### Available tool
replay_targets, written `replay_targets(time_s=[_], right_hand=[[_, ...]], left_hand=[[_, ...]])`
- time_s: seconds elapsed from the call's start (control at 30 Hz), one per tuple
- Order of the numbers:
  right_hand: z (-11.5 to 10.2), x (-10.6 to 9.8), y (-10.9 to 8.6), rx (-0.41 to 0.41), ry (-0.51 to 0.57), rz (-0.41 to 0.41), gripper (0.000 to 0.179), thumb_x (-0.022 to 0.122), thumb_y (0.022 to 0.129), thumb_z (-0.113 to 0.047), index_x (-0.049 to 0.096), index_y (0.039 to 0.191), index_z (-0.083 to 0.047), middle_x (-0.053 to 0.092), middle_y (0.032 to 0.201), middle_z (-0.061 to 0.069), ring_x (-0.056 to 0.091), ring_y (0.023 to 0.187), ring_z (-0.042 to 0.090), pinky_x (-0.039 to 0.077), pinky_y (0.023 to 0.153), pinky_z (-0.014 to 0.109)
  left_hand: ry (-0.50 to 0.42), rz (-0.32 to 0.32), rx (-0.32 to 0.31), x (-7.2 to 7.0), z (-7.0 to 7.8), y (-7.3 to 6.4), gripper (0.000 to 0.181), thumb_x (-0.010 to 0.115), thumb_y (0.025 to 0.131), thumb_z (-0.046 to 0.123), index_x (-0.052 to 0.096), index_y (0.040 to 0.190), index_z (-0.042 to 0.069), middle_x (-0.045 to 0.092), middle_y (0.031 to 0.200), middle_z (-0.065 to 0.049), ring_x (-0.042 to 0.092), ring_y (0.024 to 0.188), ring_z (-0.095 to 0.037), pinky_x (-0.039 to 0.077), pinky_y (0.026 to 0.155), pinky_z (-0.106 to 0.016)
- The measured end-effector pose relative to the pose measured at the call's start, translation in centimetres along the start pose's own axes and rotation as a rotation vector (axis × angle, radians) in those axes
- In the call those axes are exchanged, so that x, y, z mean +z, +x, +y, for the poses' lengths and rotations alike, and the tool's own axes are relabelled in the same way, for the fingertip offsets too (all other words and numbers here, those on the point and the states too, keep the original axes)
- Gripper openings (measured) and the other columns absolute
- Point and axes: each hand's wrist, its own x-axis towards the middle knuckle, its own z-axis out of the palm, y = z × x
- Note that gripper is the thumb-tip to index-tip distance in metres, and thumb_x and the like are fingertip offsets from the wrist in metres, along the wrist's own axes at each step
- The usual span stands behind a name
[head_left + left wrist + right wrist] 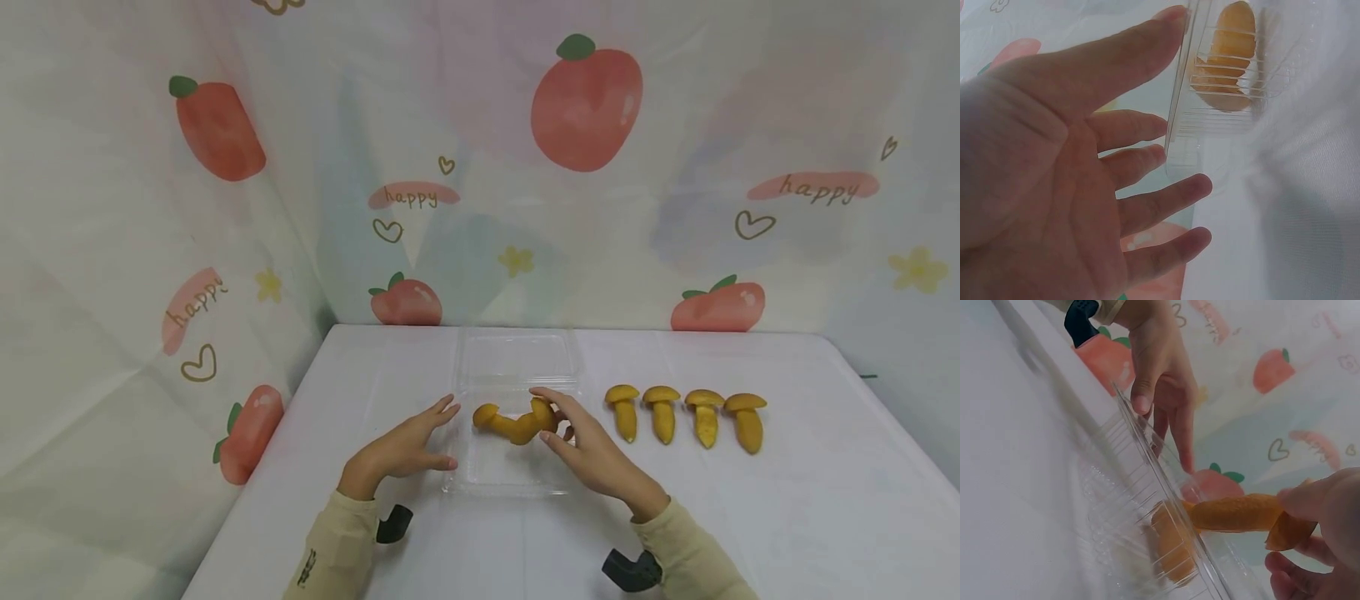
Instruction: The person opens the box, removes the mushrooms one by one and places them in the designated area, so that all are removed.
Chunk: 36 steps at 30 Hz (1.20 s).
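Note:
A clear plastic box [480, 479] stands between the hands, its hinged lid [517, 354] folded back behind it. One yellow-brown mushroom [487, 417] lies inside, cap to the left, and shows through the clear wall in the left wrist view. My right hand [600, 458] pinches a second mushroom [1235, 514] by its cap between thumb and fingers, over the box's right part, its stem pointing left toward the first. With spread fingers, my left hand [401, 450] is at the box's left side, thumb and fingertips right at the rim in the left wrist view.
Several more mushrooms [705, 421] stand in a row to the right of the box, caps toward the back. A white cloth covers the table [810, 517]. Behind and at the left hangs a printed curtain [480, 250]. Black wrist mounts [632, 571] sit below both hands.

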Motion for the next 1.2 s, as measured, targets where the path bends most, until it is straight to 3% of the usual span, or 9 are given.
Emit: replay_targets(time_s=[0.17,0.27,0.5,0.67,0.83,1.2], right_hand=[[0.0,-0.5,0.1,-0.028,0.031,0.016,0.058,0.066,0.096,-0.005,0.046,0.150,-0.009,0.054,0.143,0.015,0.061,0.118,0.028,0.056,0.093,0.029],[-0.1,-0.9,0.2,-0.023,0.061,0.022,0.056,0.067,0.096,-0.007,0.047,0.148,-0.009,0.054,0.145,0.017,0.064,0.117,0.031,0.057,0.092,0.027],[0.0,-1.4,0.0,-0.021,0.118,0.064,0.050,0.069,0.096,-0.009,0.052,0.143,-0.011,0.064,0.129,0.013,0.058,0.100,0.013,0.052,0.079,0.021],[-0.2,-1.5,-0.2,-0.048,0.129,0.131,0.048,0.069,0.096,-0.012,0.055,0.141,-0.013,0.066,0.126,0.008,0.055,0.105,0.003,0.048,0.088,0.023],[-0.5,-1.4,-0.3,-0.021,0.130,0.153,0.047,0.068,0.097,-0.014,0.055,0.142,-0.014,0.061,0.136,0.011,0.055,0.110,0.002,0.048,0.097,0.022],[-0.6,-1.4,-0.2,0.000,0.201,0.120,0.045,0.069,0.096,-0.012,0.054,0.138,-0.009,0.058,0.133,0.018,0.056,0.099,0.015,0.054,0.080,0.021]], left_hand=[[0.006,0.001,0.003,-0.1,0.0,0.1,0.088,0.080,0.088,0.023,0.031,0.159,0.007,0.018,0.171,-0.013,0.025,0.155,-0.037,0.028,0.122,-0.059],[0.010,0.002,0.013,-0.3,0.1,0.1,0.087,0.079,0.088,0.022,0.031,0.159,0.006,0.018,0.171,-0.013,0.025,0.155,-0.037,0.028,0.123,-0.059],[0.001,-0.010,-0.002,-0.2,0.0,0.2,0.087,0.079,0.089,0.024,0.030,0.159,0.007,0.017,0.171,-0.011,0.024,0.156,-0.036,0.027,0.123,-0.059],[-0.001,-0.012,0.006,0.0,-0.1,0.1,0.087,0.079,0.089,0.023,0.030,0.159,0.006,0.017,0.171,-0.012,0.023,0.156,-0.037,0.027,0.123,-0.060],[-0.001,-0.009,0.013,-0.1,0.0,0.0,0.087,0.079,0.089,0.023,0.030,0.159,0.006,0.016,0.171,-0.013,0.024,0.156,-0.038,0.027,0.123,-0.060],[-0.009,-0.008,-0.005,0.0,0.2,-0.1,0.086,0.079,0.089,0.022,0.031,0.159,0.007,0.017,0.171,-0.012,0.023,0.156,-0.037,0.027,0.123,-0.060]])
